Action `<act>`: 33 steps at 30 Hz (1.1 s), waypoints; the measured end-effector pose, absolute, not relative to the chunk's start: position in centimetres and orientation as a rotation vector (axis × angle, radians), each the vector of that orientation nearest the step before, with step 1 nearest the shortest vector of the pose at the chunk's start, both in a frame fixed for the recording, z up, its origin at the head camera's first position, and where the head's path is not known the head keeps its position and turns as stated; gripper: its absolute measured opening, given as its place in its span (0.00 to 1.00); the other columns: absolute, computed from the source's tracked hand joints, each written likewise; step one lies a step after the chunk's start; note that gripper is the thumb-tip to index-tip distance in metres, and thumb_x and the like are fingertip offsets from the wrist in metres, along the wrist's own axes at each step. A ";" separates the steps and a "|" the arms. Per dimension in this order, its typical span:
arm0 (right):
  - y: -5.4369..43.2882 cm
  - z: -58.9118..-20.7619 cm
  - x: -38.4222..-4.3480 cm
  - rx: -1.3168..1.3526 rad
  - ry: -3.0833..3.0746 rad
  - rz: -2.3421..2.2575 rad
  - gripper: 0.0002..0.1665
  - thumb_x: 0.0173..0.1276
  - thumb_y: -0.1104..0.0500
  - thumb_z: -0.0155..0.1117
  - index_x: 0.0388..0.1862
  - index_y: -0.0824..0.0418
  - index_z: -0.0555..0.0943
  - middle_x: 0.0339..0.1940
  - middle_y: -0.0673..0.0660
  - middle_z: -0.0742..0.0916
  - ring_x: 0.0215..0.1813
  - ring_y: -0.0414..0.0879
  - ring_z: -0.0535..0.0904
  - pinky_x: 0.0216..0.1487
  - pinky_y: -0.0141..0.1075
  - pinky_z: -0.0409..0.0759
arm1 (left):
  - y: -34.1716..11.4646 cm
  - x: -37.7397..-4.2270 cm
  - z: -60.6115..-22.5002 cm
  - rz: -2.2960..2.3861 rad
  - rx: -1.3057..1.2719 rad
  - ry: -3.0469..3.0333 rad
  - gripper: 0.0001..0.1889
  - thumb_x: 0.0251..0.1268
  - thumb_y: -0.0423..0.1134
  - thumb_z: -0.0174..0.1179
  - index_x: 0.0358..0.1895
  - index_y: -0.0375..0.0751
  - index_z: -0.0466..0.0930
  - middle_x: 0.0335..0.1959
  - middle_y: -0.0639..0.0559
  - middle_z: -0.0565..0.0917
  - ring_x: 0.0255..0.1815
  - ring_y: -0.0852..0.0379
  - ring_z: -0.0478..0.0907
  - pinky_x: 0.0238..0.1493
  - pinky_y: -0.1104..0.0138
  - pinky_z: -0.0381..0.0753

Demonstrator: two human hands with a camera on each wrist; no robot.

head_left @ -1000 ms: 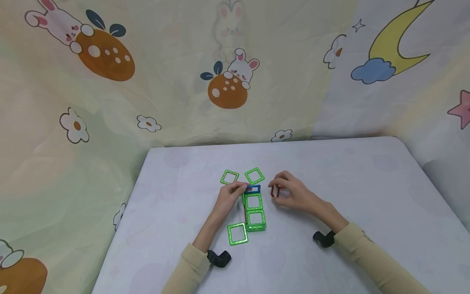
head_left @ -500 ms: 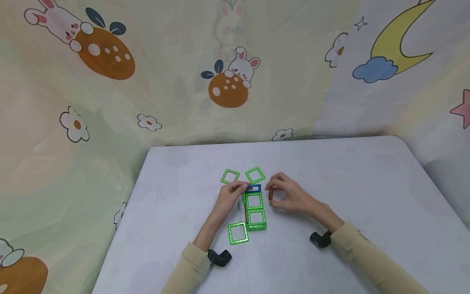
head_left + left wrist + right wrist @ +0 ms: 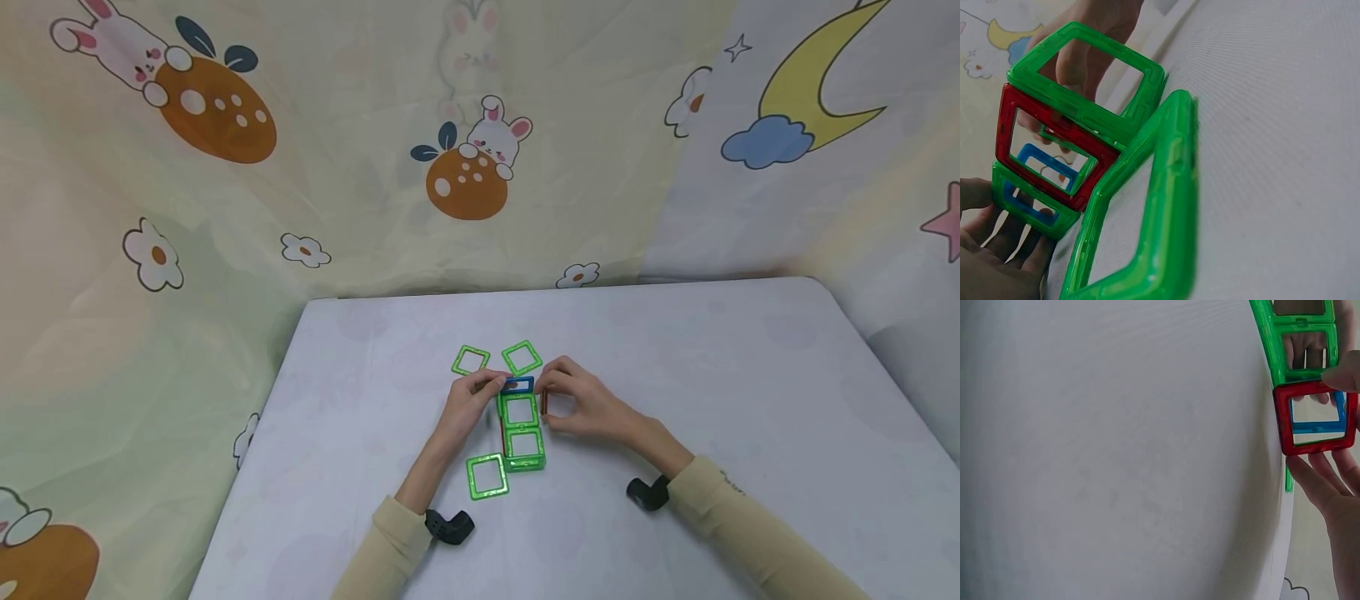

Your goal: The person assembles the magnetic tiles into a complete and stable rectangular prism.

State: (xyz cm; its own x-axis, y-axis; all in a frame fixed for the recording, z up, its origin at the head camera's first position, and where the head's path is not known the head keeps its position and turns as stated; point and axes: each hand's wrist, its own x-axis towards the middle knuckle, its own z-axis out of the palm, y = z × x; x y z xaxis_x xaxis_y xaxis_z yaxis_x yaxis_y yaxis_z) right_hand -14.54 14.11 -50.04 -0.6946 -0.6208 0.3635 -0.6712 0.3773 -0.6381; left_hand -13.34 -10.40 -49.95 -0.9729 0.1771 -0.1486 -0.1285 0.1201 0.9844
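A box of square magnetic tiles (image 3: 521,428) stands on the table, with green frames on top and a red tile (image 3: 1054,147) in its left side. At its far end is a blue magnetic tile (image 3: 517,385), its edge pinched by the fingers of my left hand (image 3: 467,404). On the right, my right hand (image 3: 588,404) grips a red magnetic tile (image 3: 1316,451) between thumb and fingers. That tile is upright, right beside the box's far right side in the right wrist view; whether it touches is hard to tell.
One loose green tile (image 3: 487,477) lies at the box's near left corner. Two more, a left one (image 3: 470,360) and a right one (image 3: 521,357), lie beyond the far end. Black wrist devices (image 3: 450,527) sit at both cuffs. A printed cloth wall (image 3: 360,167) rises behind the table.
My right hand has moved left with the red tile, turning it edge-on to the head view and bringing it beside the box. My left hand stays at the blue tile.
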 end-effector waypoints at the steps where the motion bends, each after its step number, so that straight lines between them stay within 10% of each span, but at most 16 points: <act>1: 14.1 -50.0 -14.5 1.200 -2.558 1.234 0.22 0.54 0.66 0.78 0.48 0.59 0.83 0.52 0.52 0.79 0.55 0.42 0.76 0.56 0.35 0.84 | -10.4 -13.2 -49.5 1.943 0.049 2.165 0.14 0.78 0.39 0.57 0.56 0.34 0.85 0.56 0.44 0.87 0.60 0.52 0.80 0.71 0.53 0.74; 33: 13.3 -49.7 -14.2 1.202 -2.577 1.351 0.24 0.55 0.69 0.78 0.51 0.64 0.82 0.57 0.57 0.78 0.62 0.50 0.78 0.61 0.37 0.84 | -10.2 -12.5 -48.1 1.958 0.051 2.161 0.14 0.78 0.39 0.58 0.55 0.34 0.85 0.56 0.44 0.87 0.61 0.50 0.80 0.71 0.53 0.75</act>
State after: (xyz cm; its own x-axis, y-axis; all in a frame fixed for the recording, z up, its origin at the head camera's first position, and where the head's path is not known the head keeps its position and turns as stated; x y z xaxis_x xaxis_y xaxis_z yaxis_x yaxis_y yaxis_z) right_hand -14.17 13.34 -49.67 -0.7083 -0.6278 0.3226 -0.6225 0.3401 -0.7049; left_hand -12.52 -10.25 -48.09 -0.9743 0.1749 -0.1420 -0.1241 0.1093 0.9862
